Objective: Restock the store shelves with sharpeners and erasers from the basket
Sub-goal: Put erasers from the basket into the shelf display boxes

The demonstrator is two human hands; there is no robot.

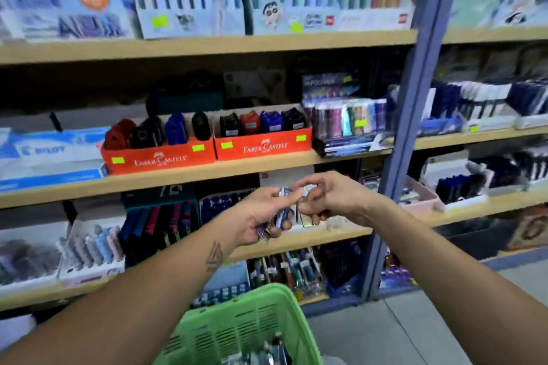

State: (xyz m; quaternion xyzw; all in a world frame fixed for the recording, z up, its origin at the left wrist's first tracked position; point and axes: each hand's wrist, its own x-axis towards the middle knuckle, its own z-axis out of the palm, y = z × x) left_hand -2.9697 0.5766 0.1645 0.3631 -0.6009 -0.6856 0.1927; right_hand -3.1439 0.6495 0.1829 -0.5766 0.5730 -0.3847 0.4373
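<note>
My left hand (259, 215) grips a small stack of packaged erasers or sharpeners (281, 216), blue and white. My right hand (329, 198) meets it from the right and pinches a pale pack (307, 218) from that stack. Both hands hover in front of the third shelf board (296, 241). A green plastic basket (243, 326) sits below my arms with several small packs in its bottom. On the shelf above stand two orange Faber-Castell trays (160, 157) (264, 147) holding red, black and blue sharpeners upright.
A blue metal upright (415, 115) divides the shelving to the right of my hands. Pen boxes fill the top shelf, a Pilot box (50, 154) lies at left, pencil cases and pens fill lower shelves. Grey floor (430, 329) lies at bottom right.
</note>
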